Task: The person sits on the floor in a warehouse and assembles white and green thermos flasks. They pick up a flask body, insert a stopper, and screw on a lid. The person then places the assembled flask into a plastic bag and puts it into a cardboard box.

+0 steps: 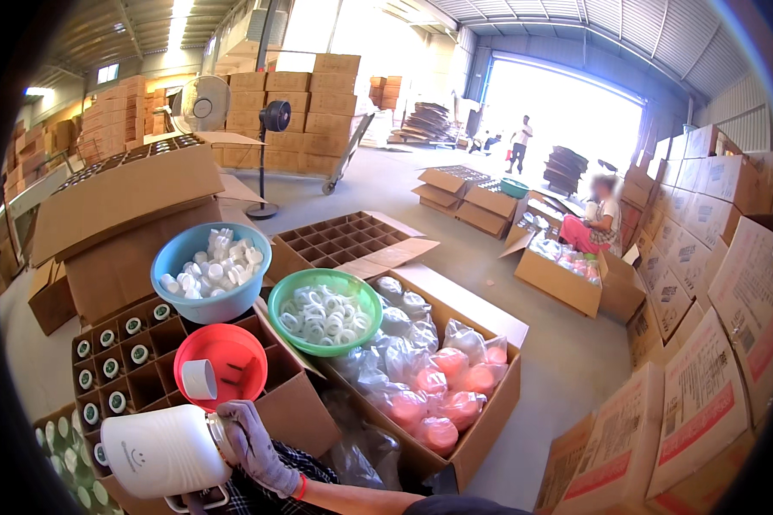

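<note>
A white insulated bottle [159,452] with a steel neck and a wire handle lies tilted on its side at the lower left, above the divided carton. My right hand [253,448], in a pale grey glove, is closed round the steel neck. Under the bottle, close to its handle, a dark greyish patch may be my left hand; its fingers are hidden. Just beyond, a red bowl [223,342] holds a white cup-shaped lid [199,379] and small dark pieces. White caps fill a blue tub [210,309], and white rings lie in a green basket [318,350].
The divided carton [288,403] holds several capped bottles. An open carton [494,390] of bagged pink and clear pieces stands right of it. Stacked cartons [691,421] line the right side. Farther off are fans [275,116], a hand truck [349,154] and a seated person [605,223].
</note>
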Demonstrator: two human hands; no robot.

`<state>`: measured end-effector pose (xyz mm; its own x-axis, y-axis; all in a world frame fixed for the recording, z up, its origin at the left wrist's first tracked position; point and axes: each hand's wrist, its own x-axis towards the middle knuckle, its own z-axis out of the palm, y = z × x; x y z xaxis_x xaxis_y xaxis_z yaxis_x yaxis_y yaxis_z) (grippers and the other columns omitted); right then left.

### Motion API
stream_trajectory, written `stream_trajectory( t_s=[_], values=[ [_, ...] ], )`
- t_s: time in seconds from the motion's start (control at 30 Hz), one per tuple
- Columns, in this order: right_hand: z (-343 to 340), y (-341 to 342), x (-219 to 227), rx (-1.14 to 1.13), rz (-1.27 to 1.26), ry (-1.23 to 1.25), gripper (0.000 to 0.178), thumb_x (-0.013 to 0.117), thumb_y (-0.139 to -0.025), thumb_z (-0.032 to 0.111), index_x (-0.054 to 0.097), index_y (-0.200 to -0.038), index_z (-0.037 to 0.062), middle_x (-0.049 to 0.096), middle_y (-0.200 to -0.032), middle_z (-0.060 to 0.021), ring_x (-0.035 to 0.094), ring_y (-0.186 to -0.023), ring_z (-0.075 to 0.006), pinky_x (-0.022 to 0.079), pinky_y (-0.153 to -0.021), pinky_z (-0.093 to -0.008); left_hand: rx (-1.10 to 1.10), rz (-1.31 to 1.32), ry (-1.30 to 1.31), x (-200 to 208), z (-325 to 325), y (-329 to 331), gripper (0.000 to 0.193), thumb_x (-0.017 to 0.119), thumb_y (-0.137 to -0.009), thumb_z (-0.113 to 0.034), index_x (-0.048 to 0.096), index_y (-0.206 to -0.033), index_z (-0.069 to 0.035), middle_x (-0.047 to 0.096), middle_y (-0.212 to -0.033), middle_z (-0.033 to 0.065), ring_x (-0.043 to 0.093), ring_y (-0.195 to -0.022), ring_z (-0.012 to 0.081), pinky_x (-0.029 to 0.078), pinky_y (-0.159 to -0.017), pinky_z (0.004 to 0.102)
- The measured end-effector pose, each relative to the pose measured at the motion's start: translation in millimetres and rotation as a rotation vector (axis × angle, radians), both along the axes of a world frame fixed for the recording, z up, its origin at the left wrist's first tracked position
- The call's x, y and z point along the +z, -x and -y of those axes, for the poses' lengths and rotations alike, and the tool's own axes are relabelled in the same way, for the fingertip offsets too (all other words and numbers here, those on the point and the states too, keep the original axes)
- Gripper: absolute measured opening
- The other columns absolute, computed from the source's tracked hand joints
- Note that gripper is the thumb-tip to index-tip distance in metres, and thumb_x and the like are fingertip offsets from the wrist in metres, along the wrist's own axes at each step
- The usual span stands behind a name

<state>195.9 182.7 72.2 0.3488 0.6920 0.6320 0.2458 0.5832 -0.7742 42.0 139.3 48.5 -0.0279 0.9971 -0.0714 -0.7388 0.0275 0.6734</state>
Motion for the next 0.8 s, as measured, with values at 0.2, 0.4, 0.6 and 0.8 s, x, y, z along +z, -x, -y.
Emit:
stream_trajectory(
  t_s=[0.2, 0.4, 0.6, 0.8],
  values=[
    [9, 5, 19, 0.357, -0.039, 0.113, 0.046, 0.057, -0.092, 0.011, 0.048, -0.136, 0.0009, 0.049, -0.131, -0.0156, 0.046, -0.127, -0.0291, 0.033, -0.111, -0.0373, -0.021, 0.143, -0.037, -37, 6, 36, 0.038, 0.05, -0.099, -0.024, 0.057, -0.128, -0.001, 0.065, -0.126, 0.0128, 0.059, -0.119, 0.0239, 0.047, -0.104, 0.0419],
    [-16, -48, -18, 0.206, 0.291, 0.233, 0.044, 0.066, -0.086, 0.008, 0.055, -0.128, -0.0015, 0.053, -0.131, -0.021, 0.049, -0.126, -0.0375, 0.04, -0.109, -0.0433, 0.096, 0.216, 0.071, -15, 25, 41, 0.038, 0.052, -0.098, -0.017, 0.054, -0.132, -0.001, 0.065, -0.126, 0.0115, 0.065, -0.115, 0.0229, 0.06, -0.088, 0.0367],
    [-122, -32, -23, -0.084, 0.823, 0.128, 0.062, 0.075, -0.08, 0.026, 0.051, -0.135, 0.0113, 0.05, -0.133, -0.0201, 0.05, -0.122, -0.0416, 0.04, -0.104, -0.0538, 0.131, 0.331, 0.067, -25, 15, 57, 0.03, 0.051, -0.1, -0.016, 0.057, -0.126, -0.002, 0.067, -0.118, 0.0124, 0.07, -0.1, 0.0228, 0.063, -0.082, 0.0342],
    [-192, -6, 1, 0.081, 1.488, 0.624, 0.076, 0.071, -0.079, 0.047, 0.046, -0.146, 0.0224, 0.049, -0.138, -0.0177, 0.051, -0.121, -0.0405, 0.036, -0.101, -0.0641, 0.035, 0.411, 0.06, -16, 16, 54, 0.03, 0.052, -0.099, -0.015, 0.057, -0.125, 0.0, 0.068, -0.116, 0.0106, 0.069, -0.101, 0.0256, 0.063, -0.085, 0.0342]
  ],
)
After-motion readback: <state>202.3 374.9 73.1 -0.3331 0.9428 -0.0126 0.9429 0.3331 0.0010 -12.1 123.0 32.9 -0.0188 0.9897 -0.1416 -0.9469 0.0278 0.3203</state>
